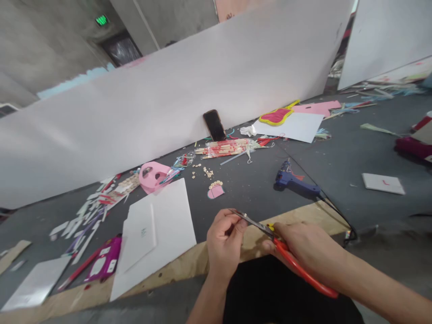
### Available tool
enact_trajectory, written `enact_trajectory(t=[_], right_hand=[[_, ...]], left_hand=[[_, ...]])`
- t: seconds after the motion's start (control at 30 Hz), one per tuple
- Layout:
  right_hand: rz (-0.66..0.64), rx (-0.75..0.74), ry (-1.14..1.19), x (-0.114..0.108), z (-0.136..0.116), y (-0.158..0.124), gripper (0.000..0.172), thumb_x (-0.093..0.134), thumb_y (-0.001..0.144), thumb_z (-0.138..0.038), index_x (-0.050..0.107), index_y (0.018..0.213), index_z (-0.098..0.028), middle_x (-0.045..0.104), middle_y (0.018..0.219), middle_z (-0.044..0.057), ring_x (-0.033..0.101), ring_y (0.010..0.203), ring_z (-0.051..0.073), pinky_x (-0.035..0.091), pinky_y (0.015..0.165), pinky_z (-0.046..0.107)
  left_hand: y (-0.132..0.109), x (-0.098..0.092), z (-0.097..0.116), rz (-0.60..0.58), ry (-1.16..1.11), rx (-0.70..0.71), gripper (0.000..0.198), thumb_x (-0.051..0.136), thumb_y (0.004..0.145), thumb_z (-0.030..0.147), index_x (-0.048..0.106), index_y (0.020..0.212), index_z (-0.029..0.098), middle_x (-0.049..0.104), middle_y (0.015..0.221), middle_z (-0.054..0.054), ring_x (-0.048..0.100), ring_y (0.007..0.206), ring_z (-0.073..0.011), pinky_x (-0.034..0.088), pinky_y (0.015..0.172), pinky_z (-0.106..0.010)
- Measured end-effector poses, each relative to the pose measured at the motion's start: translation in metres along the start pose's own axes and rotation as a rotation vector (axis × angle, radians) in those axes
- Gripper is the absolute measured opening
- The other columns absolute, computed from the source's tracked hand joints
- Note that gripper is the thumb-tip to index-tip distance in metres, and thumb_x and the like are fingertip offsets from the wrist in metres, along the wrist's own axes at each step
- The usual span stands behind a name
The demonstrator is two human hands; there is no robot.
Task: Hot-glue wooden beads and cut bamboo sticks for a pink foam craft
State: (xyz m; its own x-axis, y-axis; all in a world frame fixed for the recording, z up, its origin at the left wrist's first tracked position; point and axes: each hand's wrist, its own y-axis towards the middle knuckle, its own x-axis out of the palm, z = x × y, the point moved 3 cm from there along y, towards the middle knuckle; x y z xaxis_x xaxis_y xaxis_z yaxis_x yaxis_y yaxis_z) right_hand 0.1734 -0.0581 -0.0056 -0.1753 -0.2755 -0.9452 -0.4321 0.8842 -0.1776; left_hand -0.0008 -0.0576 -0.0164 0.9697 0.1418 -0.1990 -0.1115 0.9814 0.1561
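My right hand (303, 243) grips a pair of scissors (290, 258) with orange-red handles, the blades pointing left. My left hand (223, 240) is closed in a pinch at the blade tips; what lies between its fingers is too small to make out. A tiny pale bit shows against the blades there. Beyond my hands lies a small pink piece (216, 193) with pale bits along its top edge. Several loose pale bits (208, 173) are scattered just behind it. To the right a blue glue gun (299, 182) rests on its side.
White sheets (173, 225) and a purple packet (105, 258) lie left, near paper strips and a pink cutout (151, 176). A phone (214, 125) leans on the white partition (189, 90) behind wrapped sticks (227, 147). The glue gun's cord (337, 216) crosses the table's front edge.
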Motion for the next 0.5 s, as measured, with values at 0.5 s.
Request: enact_trajectory(t=[0.5], right_hand=[[-0.323,0.043,0.644,-0.026,-0.002,0.054,0.059,0.032,0.085,-0.068,0.055,0.069,-0.016,0.054,0.053,0.002,0.052,0.043,0.015,0.038,0.045,0.025]], left_hand=[[0.060,-0.013,-0.016,0.038,-0.107,-0.141,0.021,0.072,0.070,0.035,0.067,0.071,0.015,0.056,0.092,-0.001,0.045,0.045,-0.0015,0.035,0.041,-0.019]])
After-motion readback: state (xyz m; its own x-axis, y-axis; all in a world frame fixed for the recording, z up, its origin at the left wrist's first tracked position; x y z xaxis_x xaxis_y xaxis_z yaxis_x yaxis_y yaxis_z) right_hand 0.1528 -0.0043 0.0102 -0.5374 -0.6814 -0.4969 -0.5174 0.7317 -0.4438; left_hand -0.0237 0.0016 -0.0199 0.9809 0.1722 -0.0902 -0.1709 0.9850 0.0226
